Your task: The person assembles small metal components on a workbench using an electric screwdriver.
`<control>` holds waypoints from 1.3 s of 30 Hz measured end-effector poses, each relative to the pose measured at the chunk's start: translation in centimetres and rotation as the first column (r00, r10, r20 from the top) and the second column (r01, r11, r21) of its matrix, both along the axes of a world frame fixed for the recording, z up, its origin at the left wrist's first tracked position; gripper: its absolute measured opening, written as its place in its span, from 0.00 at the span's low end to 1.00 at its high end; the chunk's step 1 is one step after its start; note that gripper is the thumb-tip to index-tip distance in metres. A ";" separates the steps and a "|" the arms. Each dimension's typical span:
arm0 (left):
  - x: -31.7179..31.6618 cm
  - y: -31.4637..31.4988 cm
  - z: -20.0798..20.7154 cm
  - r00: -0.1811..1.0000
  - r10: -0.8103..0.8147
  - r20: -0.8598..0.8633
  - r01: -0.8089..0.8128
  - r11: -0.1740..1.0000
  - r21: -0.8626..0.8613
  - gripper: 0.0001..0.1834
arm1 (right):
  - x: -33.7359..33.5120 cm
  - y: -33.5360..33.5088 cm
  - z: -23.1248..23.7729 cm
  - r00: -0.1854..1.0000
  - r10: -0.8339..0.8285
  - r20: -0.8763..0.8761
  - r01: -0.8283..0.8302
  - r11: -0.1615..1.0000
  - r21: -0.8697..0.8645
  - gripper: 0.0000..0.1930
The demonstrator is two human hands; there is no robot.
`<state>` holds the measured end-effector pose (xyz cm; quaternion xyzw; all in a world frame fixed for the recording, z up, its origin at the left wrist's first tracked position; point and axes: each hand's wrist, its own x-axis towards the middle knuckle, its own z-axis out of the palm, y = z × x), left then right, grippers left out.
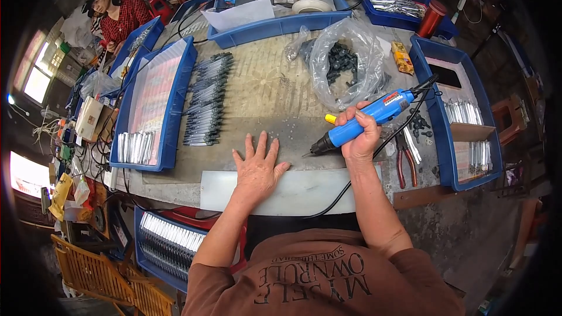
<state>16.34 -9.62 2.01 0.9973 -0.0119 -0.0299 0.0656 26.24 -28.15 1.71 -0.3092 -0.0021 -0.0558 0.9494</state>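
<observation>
In my right hand (362, 131) is a blue electric screwdriver (369, 118) with a black nose, its bit tilted down to the left near the tabletop. A black cord runs from its rear end. My left hand (258, 162) lies flat with fingers spread on the table, over the edge of a pale metal plate (310, 190). Beyond my left fingers, tiny light bits (282, 131) are scattered on the surface. A long row of dark-handled metal pieces (205, 102) is lined up to the left. Pliers with red handles (406, 161) lie right of my right hand.
A clear plastic bag (328, 79) holding black parts stands at the far right. Blue trays (170, 111) with metal strips flank the table; another blue tray (281, 22) stands at the back. Loose black parts (420, 124) lie by the right tray. Another person (123, 20) is at the far left.
</observation>
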 end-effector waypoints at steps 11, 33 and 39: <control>-0.6 0.5 -0.1 0.998 0.063 -0.010 -0.063 0.998 -0.002 0.30 | -0.1 0.2 0.5 0.999 -0.029 -0.032 0.030 0.999 0.034 0.14; -1.3 -0.2 0.2 1.000 -0.017 0.025 0.017 1.000 -0.010 0.29 | -0.2 0.2 0.7 1.000 -0.005 -0.027 0.006 0.999 0.033 0.14; -0.3 1.0 -0.2 0.995 0.044 0.093 -0.039 0.997 -0.062 0.28 | -0.2 0.1 0.6 1.000 -0.004 -0.030 0.005 0.999 0.034 0.14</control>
